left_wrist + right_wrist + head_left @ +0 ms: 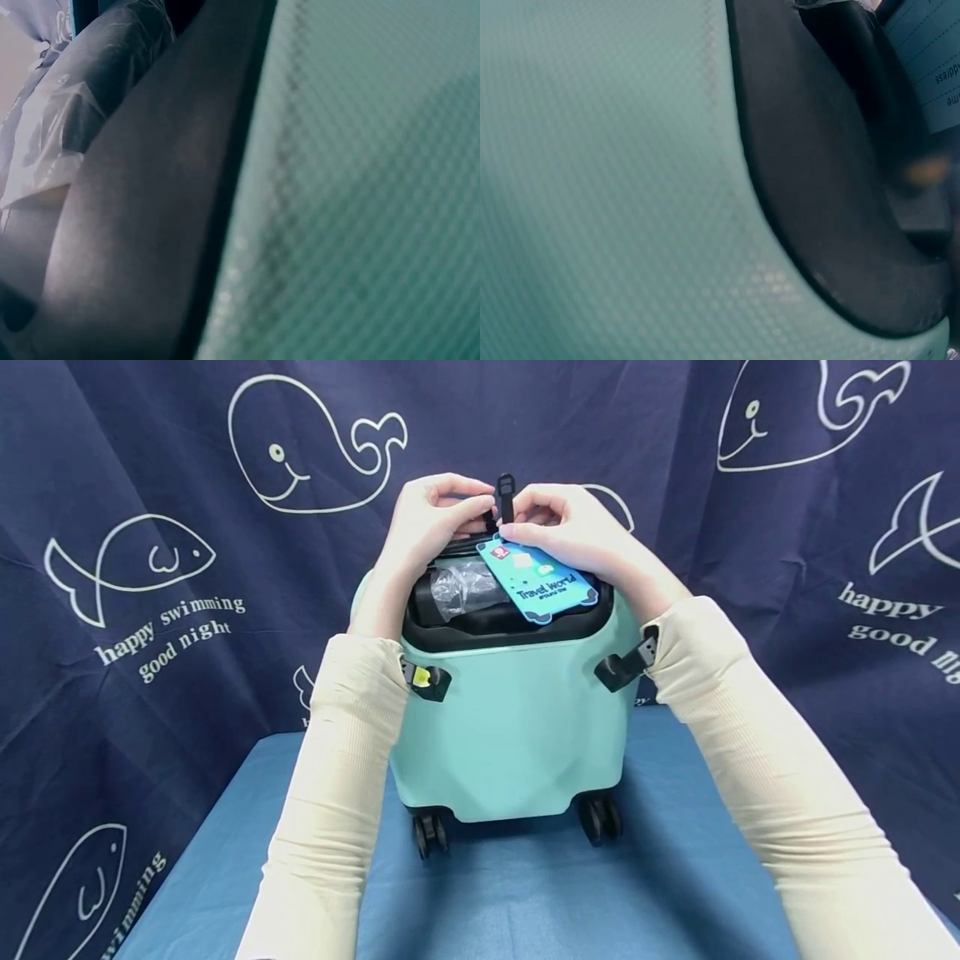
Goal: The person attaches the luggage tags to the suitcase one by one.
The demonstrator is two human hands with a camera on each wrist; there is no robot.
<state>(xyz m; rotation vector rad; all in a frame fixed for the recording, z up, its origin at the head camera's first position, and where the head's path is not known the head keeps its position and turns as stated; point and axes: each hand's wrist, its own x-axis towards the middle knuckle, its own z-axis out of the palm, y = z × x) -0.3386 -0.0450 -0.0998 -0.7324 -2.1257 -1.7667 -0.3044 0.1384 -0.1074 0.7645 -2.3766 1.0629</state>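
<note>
A mint-green suitcase (513,727) stands upright in the head view, its black top panel facing up. Above that panel, my left hand (431,522) pinches a black luggage tag strap (506,506) from the left, with thumb and fingers at the strap. My right hand (573,531) pinches the strap's base from the right, thumb at the tag's top corner. The strap's buckle end sticks up between the hands. The blue luggage tag (542,581), printed "Travel World", lies slanted over the carry handle (465,589), which is partly wrapped in clear film.
The suitcase's wheels (600,818) rest on a blue cloth-covered table (517,902). Behind hangs a navy curtain (465,410) with whale and fish drawings. In the right wrist view, the tag's underside (930,60) shows printed address lines beside the black panel (802,150).
</note>
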